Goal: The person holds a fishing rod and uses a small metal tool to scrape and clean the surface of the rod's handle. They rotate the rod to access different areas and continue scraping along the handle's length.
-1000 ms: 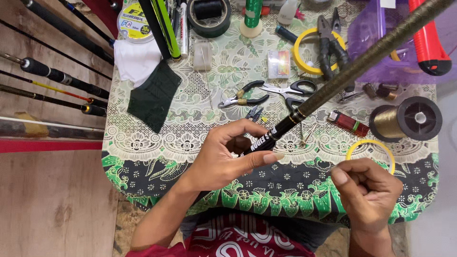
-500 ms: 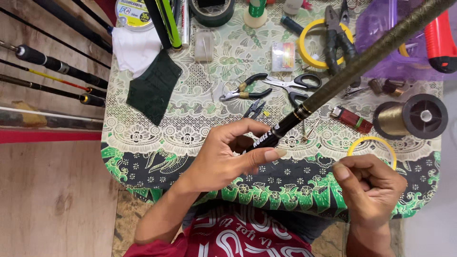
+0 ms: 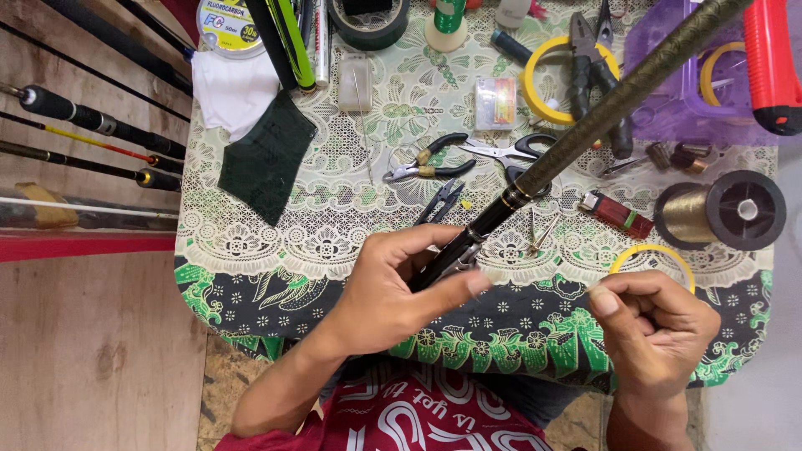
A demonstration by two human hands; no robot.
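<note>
My left hand (image 3: 393, 288) grips the black lower end of a long olive-brown fishing rod (image 3: 610, 104) that runs up and to the right over a table with a green lace-patterned cloth (image 3: 276, 250). To the right, near the table's front edge, my right hand (image 3: 656, 330) is curled with thumb and fingers pinched together; whatever it pinches is too thin to see. A yellow ring (image 3: 652, 255) lies just above that hand. A spool of gold thread (image 3: 723, 209) stands further right.
Pliers (image 3: 426, 159), scissors (image 3: 510, 150), small snips (image 3: 443, 200), a red lighter (image 3: 618, 213), yellow tape (image 3: 547, 79), a black tape roll (image 3: 368, 21), a dark green cloth (image 3: 267, 154) and a purple box (image 3: 693, 83) crowd the table. Several rods (image 3: 83, 125) lie at the left.
The view has shifted slightly. My left hand has turned the rod butt a little. My right hand stays pinched at the same place.
</note>
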